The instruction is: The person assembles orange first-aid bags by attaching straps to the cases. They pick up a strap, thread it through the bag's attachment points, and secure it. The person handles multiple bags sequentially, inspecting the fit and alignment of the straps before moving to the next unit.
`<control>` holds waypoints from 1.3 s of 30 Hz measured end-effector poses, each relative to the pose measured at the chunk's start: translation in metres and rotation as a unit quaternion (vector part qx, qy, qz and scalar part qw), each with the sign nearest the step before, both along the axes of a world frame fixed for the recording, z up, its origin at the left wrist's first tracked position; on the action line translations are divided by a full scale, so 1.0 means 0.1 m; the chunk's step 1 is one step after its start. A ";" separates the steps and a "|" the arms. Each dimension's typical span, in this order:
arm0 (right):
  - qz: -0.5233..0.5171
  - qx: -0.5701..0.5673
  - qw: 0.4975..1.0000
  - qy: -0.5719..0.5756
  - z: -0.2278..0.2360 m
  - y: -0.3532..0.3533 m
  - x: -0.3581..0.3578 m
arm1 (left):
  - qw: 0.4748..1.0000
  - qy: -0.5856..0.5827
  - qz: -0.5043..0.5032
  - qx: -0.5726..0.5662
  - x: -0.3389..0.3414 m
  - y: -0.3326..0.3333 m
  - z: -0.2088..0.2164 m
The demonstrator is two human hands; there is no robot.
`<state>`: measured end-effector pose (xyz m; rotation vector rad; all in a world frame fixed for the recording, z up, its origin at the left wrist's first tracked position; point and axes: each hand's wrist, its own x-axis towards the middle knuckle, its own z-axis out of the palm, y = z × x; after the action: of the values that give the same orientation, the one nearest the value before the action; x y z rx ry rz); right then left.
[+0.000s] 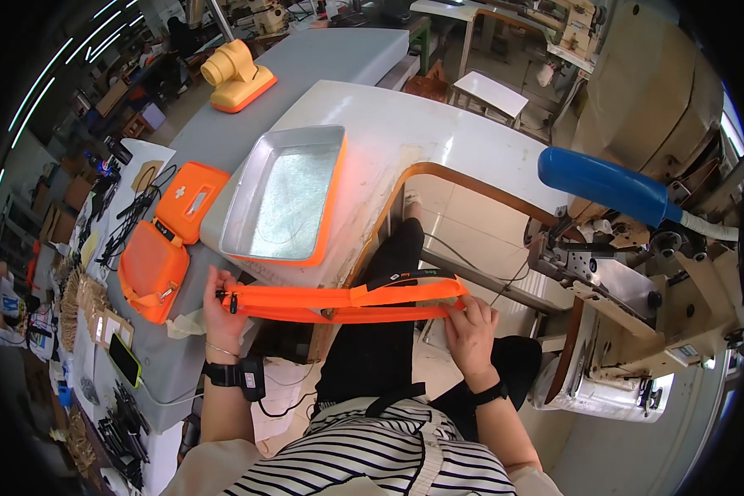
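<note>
A bright orange webbing strap point(306, 296) stretches in a long loop between my two hands, above my lap. My left hand point(225, 314) grips its left end, where a small black buckle point(231, 301) shows by the fingers. At the other end, my right hand point(472, 332) pinches the strap between thumb and fingers. A black piece with small print point(405, 278) lies along the strap's upper run near my right hand. The two runs hang slightly apart, roughly level.
Beyond the strap, a metal tray with an orange side point(326, 211) rests on the white table point(372, 124). An open orange case point(153, 273) and a phone point(125, 360) lie to the left. A yellow-orange lamp base point(244, 78) stands behind. A sewing machine with a blue cover point(603, 183) is at right.
</note>
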<state>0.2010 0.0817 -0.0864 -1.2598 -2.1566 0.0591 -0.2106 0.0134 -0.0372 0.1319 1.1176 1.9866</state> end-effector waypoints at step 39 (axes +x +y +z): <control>0.122 -0.440 0.795 0.400 -0.03 -0.10 0.78 | 0.968 0.041 -0.170 0.178 0.36 0.03 0.37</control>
<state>0.2792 0.0719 -0.0893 -1.0542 -1.4728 1.5635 -0.1747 0.0163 0.0001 0.5607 0.7182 1.8593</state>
